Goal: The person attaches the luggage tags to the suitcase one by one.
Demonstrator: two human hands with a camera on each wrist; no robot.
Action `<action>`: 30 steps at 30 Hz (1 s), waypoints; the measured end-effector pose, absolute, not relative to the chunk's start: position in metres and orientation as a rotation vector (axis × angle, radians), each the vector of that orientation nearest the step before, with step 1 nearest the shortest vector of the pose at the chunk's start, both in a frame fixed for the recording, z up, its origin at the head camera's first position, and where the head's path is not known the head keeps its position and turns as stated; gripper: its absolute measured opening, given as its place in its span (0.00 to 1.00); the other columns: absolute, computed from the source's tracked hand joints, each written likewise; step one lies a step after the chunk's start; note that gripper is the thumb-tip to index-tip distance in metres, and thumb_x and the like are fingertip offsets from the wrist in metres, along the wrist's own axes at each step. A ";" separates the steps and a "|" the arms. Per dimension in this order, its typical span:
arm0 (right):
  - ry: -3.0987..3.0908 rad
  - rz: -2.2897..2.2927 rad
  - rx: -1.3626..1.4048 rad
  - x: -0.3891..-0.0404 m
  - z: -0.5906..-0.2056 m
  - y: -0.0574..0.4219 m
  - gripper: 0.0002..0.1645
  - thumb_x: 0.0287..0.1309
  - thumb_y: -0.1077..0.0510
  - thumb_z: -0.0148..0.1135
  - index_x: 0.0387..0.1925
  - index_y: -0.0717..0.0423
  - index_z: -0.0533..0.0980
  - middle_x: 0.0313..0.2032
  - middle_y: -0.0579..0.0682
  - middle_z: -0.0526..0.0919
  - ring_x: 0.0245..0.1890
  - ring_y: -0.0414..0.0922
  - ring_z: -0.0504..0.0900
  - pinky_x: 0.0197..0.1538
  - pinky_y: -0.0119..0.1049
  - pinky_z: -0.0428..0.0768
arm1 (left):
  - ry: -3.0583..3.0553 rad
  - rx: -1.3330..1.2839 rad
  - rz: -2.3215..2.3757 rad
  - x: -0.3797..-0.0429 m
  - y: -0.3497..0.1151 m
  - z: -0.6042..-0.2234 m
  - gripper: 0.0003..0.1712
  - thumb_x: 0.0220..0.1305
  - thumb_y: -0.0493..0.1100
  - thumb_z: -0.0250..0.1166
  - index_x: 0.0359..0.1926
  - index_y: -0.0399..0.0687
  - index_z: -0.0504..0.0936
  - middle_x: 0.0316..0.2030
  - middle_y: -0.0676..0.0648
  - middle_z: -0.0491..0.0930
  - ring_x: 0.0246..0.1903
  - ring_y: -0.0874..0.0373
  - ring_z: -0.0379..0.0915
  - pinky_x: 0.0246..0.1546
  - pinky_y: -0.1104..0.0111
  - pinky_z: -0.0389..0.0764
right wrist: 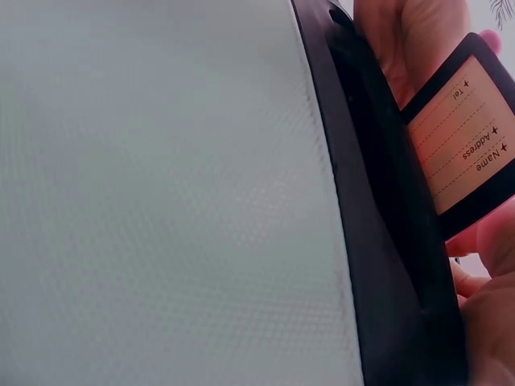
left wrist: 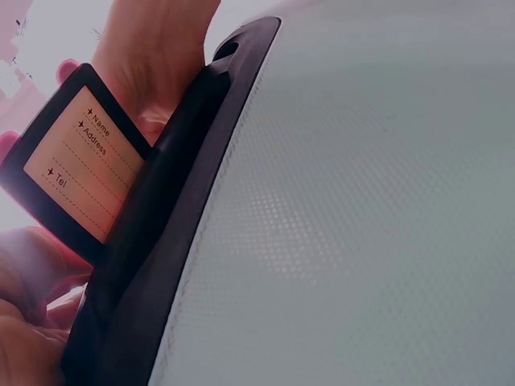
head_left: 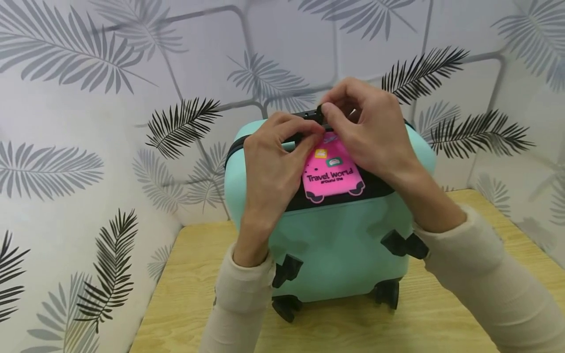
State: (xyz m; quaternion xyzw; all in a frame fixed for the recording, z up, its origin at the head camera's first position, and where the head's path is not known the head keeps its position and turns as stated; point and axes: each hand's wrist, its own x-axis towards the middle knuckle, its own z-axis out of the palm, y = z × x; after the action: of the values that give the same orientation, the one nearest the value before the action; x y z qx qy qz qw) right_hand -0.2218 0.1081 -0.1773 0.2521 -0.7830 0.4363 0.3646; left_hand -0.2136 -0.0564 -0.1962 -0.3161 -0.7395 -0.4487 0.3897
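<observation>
A mint-green suitcase (head_left: 340, 250) stands upright in the head view, with a black panel and handle at its top. Against it hangs a pink luggage tag (head_left: 332, 184) lettered "Travel around the World". My left hand (head_left: 273, 169) pinches the tag's black strap between thumb and forefinger, close to the tag's upper edge. On the other side, my right hand (head_left: 375, 130) pinches the strap's end (head_left: 320, 113) just above the tag. The tag's black-framed back (left wrist: 84, 165), with Name, Address and Tel lines, shows in both wrist views. Fingers partly hide the strap.
The suitcase's dark wheels (head_left: 288, 308) rest on a wood-grain table (head_left: 198, 274). Behind it rises a pale wall (head_left: 110, 122) with a feather pattern. Two small black feet (head_left: 289, 267) jut from the suitcase's near side.
</observation>
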 end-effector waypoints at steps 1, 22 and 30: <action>-1.992 1.127 0.659 -0.222 -0.178 0.108 0.07 0.70 0.64 0.61 0.40 0.63 0.83 0.34 0.53 0.87 0.31 0.38 0.79 0.38 0.27 0.76 | -1.882 -0.796 -1.128 -0.214 -0.057 -0.197 0.04 0.66 0.38 0.74 0.36 0.42 0.93 0.34 0.49 0.85 0.39 0.63 0.81 0.45 0.69 0.80; -1.577 1.306 0.971 -0.229 -0.192 0.118 0.07 0.67 0.70 0.58 0.40 0.74 0.80 0.38 0.47 0.86 0.36 0.44 0.84 0.41 0.30 0.81 | -1.749 -0.816 -1.166 -0.215 -0.061 -0.209 0.02 0.64 0.37 0.75 0.36 0.43 0.93 0.35 0.48 0.88 0.42 0.62 0.84 0.48 0.67 0.80; -1.667 1.288 0.846 -0.212 -0.196 0.142 0.15 0.72 0.66 0.52 0.49 0.71 0.81 0.46 0.47 0.87 0.44 0.46 0.84 0.53 0.33 0.81 | -1.743 -0.692 -1.057 -0.202 -0.103 -0.214 0.09 0.71 0.36 0.66 0.46 0.42 0.91 0.43 0.47 0.89 0.50 0.59 0.83 0.56 0.64 0.79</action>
State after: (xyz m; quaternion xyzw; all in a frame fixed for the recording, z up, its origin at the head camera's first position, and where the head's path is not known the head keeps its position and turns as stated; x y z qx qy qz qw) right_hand -0.2117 0.1415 -0.1964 0.3380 -0.6655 0.5144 0.4221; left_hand -0.2025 -0.1028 -0.2143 -0.2828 -0.7126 -0.4324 0.4747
